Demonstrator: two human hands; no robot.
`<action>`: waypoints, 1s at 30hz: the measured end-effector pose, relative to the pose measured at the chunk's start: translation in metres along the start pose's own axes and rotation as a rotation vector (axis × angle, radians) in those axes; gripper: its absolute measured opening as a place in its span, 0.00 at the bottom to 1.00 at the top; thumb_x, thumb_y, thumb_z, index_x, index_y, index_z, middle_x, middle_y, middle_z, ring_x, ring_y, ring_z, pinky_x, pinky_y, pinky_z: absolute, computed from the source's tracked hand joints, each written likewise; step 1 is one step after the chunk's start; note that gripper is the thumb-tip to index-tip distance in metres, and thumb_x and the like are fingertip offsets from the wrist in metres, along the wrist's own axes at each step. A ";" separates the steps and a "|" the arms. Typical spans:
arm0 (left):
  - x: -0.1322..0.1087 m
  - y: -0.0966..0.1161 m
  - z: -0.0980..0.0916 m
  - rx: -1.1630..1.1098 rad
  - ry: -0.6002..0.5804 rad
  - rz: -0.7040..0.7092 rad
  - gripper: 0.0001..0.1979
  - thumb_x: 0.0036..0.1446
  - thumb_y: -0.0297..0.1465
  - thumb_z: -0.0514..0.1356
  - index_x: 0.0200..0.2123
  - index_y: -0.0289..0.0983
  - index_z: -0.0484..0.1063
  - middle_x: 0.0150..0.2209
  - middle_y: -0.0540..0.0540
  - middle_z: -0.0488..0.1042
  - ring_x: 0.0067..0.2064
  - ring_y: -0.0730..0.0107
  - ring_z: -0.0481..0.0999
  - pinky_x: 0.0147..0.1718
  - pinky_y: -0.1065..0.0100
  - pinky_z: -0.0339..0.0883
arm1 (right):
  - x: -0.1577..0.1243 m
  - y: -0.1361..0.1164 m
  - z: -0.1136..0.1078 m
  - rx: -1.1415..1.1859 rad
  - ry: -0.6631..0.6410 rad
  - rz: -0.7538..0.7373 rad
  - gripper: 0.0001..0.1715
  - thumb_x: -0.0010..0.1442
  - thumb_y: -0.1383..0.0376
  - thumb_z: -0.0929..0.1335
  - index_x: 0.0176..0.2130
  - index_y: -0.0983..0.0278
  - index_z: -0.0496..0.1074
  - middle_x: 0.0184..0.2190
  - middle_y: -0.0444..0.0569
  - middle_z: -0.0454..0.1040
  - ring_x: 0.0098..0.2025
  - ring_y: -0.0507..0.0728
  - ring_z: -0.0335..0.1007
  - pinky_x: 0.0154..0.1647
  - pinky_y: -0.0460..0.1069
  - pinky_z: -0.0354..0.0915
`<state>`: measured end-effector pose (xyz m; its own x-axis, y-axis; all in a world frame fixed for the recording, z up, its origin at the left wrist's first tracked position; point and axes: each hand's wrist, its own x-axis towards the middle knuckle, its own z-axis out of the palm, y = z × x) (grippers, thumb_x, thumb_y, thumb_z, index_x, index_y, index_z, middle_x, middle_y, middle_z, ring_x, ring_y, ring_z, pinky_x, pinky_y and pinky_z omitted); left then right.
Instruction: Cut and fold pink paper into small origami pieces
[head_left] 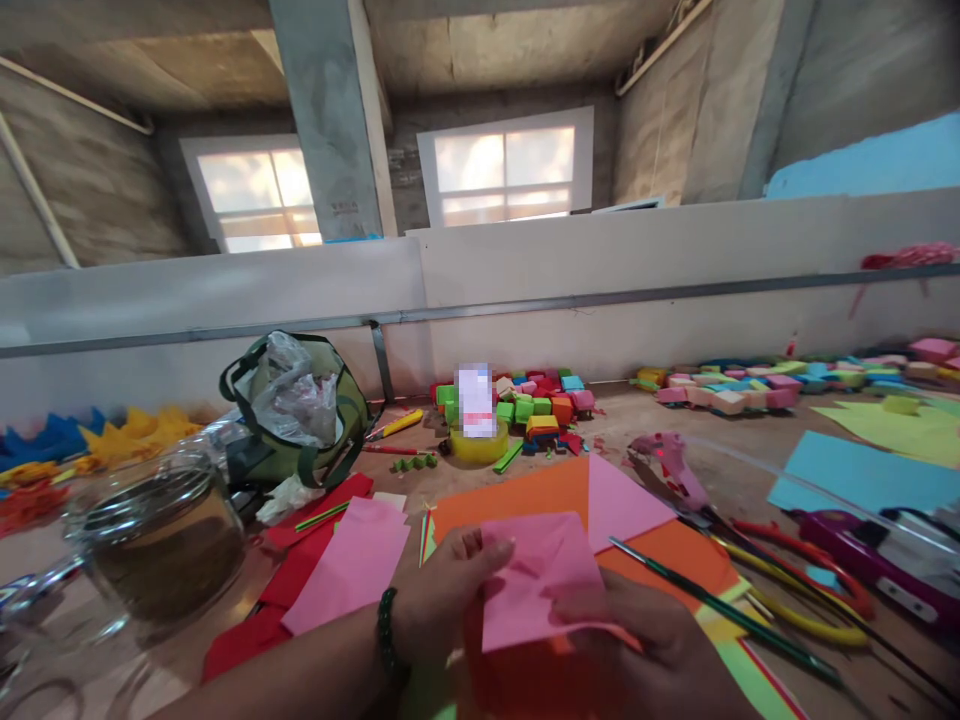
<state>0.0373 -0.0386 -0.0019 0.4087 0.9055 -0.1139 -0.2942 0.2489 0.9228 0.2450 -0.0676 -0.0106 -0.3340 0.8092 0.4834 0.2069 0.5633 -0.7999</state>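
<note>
A square sheet of pink paper (536,575) with crease marks is held up between my two hands. My left hand (450,580), with a dark beaded bracelet (386,625) at the wrist, pinches the sheet's left side under the thumb. At the lower right, my right hand (637,620) grips the other side, its fingers slightly blurred and partly behind the paper. Beneath the hands lie orange paper sheets (517,495) and another pink sheet (626,500). Beside my right hand a dark green pen-like tool (735,605) rests on the papers.
At left stand a glass jar (161,540) of dark contents and a green bag (345,385). Red paper (300,570) lies near my left arm. Yellow tape (480,447) and folded paper blocks (540,405) sit ahead. A pink glue gun (671,465), scissors (810,590) and a purple tool (877,570) lie right.
</note>
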 end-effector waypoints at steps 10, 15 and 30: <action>-0.005 0.005 -0.005 0.154 -0.234 0.174 0.31 0.35 0.37 0.75 0.47 0.44 0.77 0.41 0.45 0.75 0.42 0.66 0.73 0.43 0.67 0.67 | 0.004 -0.008 -0.005 0.012 0.237 0.226 0.11 0.50 0.55 0.72 0.28 0.58 0.82 0.29 0.49 0.81 0.32 0.58 0.78 0.33 0.46 0.72; -0.009 0.009 0.004 0.431 -0.067 0.281 0.16 0.50 0.43 0.65 0.29 0.34 0.81 0.31 0.42 0.78 0.34 0.68 0.73 0.36 0.69 0.66 | 0.002 -0.002 -0.002 0.054 0.222 0.311 0.15 0.50 0.52 0.72 0.28 0.60 0.81 0.26 0.49 0.80 0.30 0.57 0.76 0.29 0.46 0.71; -0.012 0.007 0.014 0.225 0.098 0.161 0.25 0.45 0.40 0.69 0.43 0.37 0.65 0.26 0.49 0.76 0.31 0.66 0.80 0.27 0.74 0.65 | 0.007 -0.005 0.002 0.208 0.309 0.423 0.19 0.46 0.52 0.75 0.26 0.67 0.75 0.22 0.46 0.74 0.25 0.53 0.69 0.25 0.46 0.66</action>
<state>0.0425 -0.0528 0.0107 0.2839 0.9587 0.0153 -0.1448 0.0270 0.9891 0.2400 -0.0647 -0.0035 0.0303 0.9863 0.1621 0.0679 0.1598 -0.9848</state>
